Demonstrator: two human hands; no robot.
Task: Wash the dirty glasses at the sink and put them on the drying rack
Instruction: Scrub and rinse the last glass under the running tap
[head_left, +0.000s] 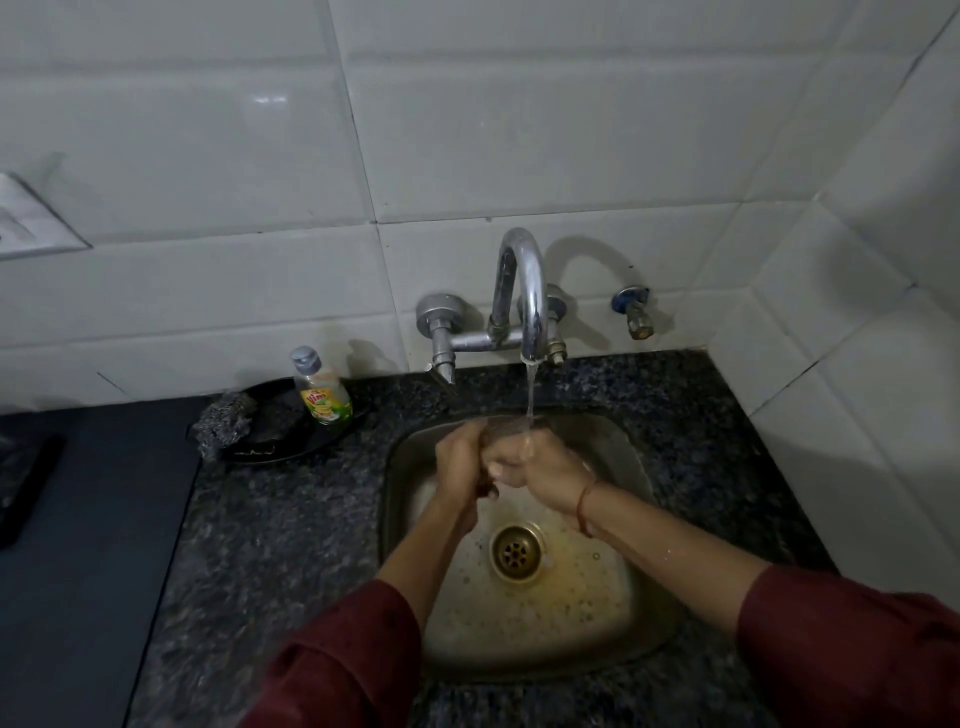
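Note:
A clear glass (511, 427) is held over the steel sink (410, 467), under the water stream (530, 395) that runs from the chrome tap (524, 291). My left hand (460, 460) wraps its left side and my right hand (543, 467) wraps its right side, fingers closed round it. Only the glass's far rim shows between the hands; the rest is hidden by my fingers. Water runs over my right hand's knuckles.
A dish soap bottle (322, 387) stands on a black plate (291, 441) with a steel scrubber (223, 423), left of the sink on the granite counter (270, 545). A brass drain (517, 551) sits mid-basin. A dark flat surface (78, 519) lies far left.

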